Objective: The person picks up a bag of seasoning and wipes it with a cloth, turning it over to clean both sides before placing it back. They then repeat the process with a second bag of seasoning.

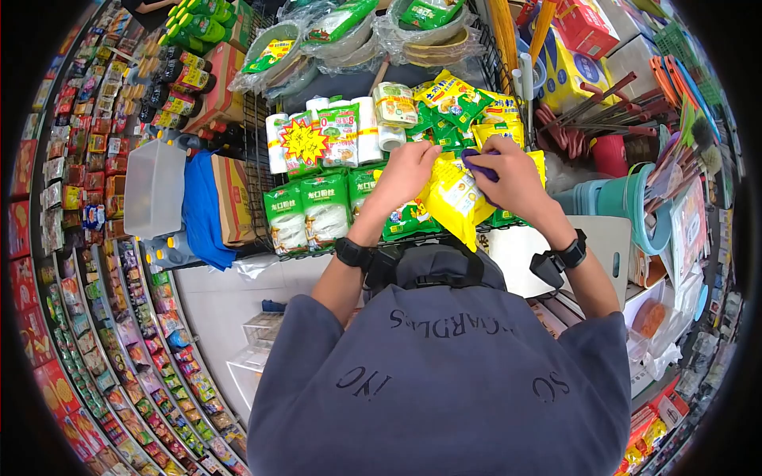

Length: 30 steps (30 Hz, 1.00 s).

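Note:
My left hand (pixel 406 173) and my right hand (pixel 510 176) both grip a yellow packet (pixel 456 198) held over a wire rack (pixel 255 151) of packaged goods. My right hand also presses a purple cloth (pixel 481 168) against the packet's top. Under the packet lie green noodle bags (pixel 308 216) and more yellow and green packets (pixel 452 103). Each wrist carries a black band.
White rolls with a yellow star label (pixel 303 141) stand at the rack's back. Wrapped bowls (pixel 349 36) sit above. A clear plastic bin (pixel 154 189) and a cardboard box (pixel 230 198) are at left. Snack shelves (pixel 87 262) line the left aisle. Teal buckets (pixel 627 202) and brooms stand at right.

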{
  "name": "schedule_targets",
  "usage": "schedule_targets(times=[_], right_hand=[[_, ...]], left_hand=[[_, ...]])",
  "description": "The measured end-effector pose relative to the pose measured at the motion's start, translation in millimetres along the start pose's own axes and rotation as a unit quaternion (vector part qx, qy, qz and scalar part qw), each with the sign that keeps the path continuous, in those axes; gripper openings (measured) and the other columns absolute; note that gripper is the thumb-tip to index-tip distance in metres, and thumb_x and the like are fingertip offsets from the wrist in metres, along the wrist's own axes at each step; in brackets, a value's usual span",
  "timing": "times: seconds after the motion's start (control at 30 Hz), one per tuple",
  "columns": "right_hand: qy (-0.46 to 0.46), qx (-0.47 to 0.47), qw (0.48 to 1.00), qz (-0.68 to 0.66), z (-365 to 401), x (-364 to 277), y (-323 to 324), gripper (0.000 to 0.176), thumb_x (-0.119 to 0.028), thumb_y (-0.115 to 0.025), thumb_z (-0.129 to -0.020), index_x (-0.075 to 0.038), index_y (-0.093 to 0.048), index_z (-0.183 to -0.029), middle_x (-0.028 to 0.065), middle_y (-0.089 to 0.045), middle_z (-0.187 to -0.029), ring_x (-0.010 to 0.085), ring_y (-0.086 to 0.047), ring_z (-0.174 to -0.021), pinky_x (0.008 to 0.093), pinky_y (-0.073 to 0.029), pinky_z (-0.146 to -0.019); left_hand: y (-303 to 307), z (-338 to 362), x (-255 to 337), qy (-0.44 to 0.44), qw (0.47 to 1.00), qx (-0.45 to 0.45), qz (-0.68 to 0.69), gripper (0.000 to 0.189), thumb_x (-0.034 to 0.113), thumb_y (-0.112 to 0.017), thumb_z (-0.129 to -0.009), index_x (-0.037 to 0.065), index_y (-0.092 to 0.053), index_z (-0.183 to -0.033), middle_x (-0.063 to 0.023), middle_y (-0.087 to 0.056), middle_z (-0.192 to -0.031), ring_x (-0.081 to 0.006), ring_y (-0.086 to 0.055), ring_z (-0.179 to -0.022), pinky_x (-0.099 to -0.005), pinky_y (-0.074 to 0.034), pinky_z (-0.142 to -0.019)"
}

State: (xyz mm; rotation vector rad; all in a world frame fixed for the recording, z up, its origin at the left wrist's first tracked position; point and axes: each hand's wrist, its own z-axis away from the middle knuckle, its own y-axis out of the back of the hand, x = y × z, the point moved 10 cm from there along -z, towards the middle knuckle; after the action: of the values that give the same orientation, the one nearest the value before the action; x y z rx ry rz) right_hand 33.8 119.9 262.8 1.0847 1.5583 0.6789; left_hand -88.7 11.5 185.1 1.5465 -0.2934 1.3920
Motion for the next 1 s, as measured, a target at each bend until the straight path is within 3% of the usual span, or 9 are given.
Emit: schedule_targets(times=[0.1,0.3,0.43,0.5,0.6,0.63,0.7,0.8,1.0], right_hand=[[-0.070,0.003,0.996,-0.053,-0.5,10.8,8.9,0.021,-0.013,-0.075,-0.081,-0.009,-0.080,-0.101,0.0094,-0.064,-0.095,0.0302,-0.065,-0.090,0.0411,-0.054,-0.078],[0.083,-0.055,0.989,-0.113,2.9,-73.4,11.6,0.022,-0.012,-0.077,-0.078,-0.010,-0.080,-0.100,0.0091,-0.064,-0.095,0.0281,-0.064,-0.088,0.0414,-0.053,-0.076],[-0.003,-0.008,0.992,-0.125,0.0,-24.7,1.2,0.024,-0.013,-0.075,-0.080,-0.009,-0.081,-0.103,0.0101,-0.065,-0.096,0.0295,-0.066,-0.090,0.0405,-0.054,-0.080],[-0.026,-0.021,0.992,-0.125,3.2,-5.5,-8.4,0.026,-0.013,-0.073,-0.082,-0.009,-0.081,-0.106,0.0110,-0.066,-0.098,0.0304,-0.066,-0.092,0.0400,-0.054,-0.082],[-0.072,-0.049,0.982,-0.167,10.2,12.1,-22.6,0.026,-0.014,-0.071,-0.085,-0.007,-0.080,-0.109,0.0126,-0.066,-0.099,0.0312,-0.066,-0.092,0.0410,-0.054,-0.082],[-0.071,-0.049,0.982,-0.167,12.8,12.2,-22.4,0.026,-0.014,-0.071,-0.085,-0.007,-0.080,-0.109,0.0126,-0.066,-0.099,0.0312,-0.066,-0.092,0.0410,-0.054,-0.082],[-0.092,-0.049,0.974,-0.200,19.1,13.4,-23.6,0.027,-0.014,-0.071,-0.085,-0.006,-0.080,-0.109,0.0136,-0.066,-0.098,0.0311,-0.067,-0.092,0.0407,-0.054,-0.082],[-0.078,-0.052,0.980,-0.174,24.9,0.8,-10.9,0.027,-0.014,-0.071,-0.085,-0.005,-0.079,-0.109,0.0139,-0.065,-0.097,0.0309,-0.067,-0.090,0.0402,-0.054,-0.081],[-0.124,-0.079,0.960,-0.240,41.1,13.9,-5.7,0.025,-0.010,-0.072,-0.085,0.000,-0.077,-0.108,0.0124,-0.066,-0.096,0.0286,-0.067,-0.091,0.0362,-0.053,-0.082]], left_hand=[[0.9,2.7,6.4,-0.021,0.999,0.024,-0.006,0.036,0.028,-0.056,-0.105,-0.006,-0.060,-0.092,-0.0274,-0.064,-0.082,-0.0447,-0.061,-0.078,-0.0484,-0.046,-0.069],[-6.1,-0.2,11.3,-0.044,0.999,0.012,-0.009,0.035,0.027,-0.057,-0.104,-0.005,-0.061,-0.091,-0.0251,-0.062,-0.079,-0.0408,-0.060,-0.073,-0.0456,-0.046,-0.068],[-8.7,2.8,7.3,-0.050,0.999,-0.007,-0.001,0.035,0.027,-0.058,-0.105,-0.005,-0.061,-0.090,-0.0196,-0.060,-0.073,-0.0287,-0.056,-0.066,-0.0425,-0.044,-0.064],[-14.8,5.9,4.5,-0.011,0.998,-0.056,0.037,0.036,0.027,-0.056,-0.106,-0.005,-0.059,-0.090,-0.0144,-0.058,-0.071,-0.0199,-0.052,-0.066,-0.0394,-0.043,-0.064],[-16.6,8.9,6.5,-0.035,0.997,-0.055,0.046,0.037,0.027,-0.055,-0.107,-0.005,-0.058,-0.089,-0.0106,-0.057,-0.071,-0.0139,-0.049,-0.068,-0.0364,-0.043,-0.064],[-18.7,9.0,4.0,-0.035,0.997,-0.055,0.047,0.037,0.027,-0.055,-0.107,-0.005,-0.058,-0.089,-0.0106,-0.057,-0.071,-0.0139,-0.049,-0.068,-0.0364,-0.043,-0.064],[-18.4,9.3,-2.2,-0.032,0.996,-0.035,0.074,0.035,0.025,-0.057,-0.105,-0.006,-0.059,-0.090,-0.0249,-0.061,-0.078,-0.0401,-0.057,-0.069,-0.0466,-0.045,-0.067],[-10.6,10.9,-7.6,-0.039,0.994,0.008,0.100,0.035,0.026,-0.057,-0.106,-0.006,-0.058,-0.090,-0.0221,-0.058,-0.074,-0.0318,-0.053,-0.065,-0.0437,-0.044,-0.064],[-6.5,12.9,-10.9,-0.023,0.990,-0.011,0.135,0.034,0.024,-0.057,-0.106,-0.005,-0.056,-0.088,-0.0157,-0.053,-0.070,-0.0190,-0.046,-0.064,-0.0383,-0.042,-0.061]])
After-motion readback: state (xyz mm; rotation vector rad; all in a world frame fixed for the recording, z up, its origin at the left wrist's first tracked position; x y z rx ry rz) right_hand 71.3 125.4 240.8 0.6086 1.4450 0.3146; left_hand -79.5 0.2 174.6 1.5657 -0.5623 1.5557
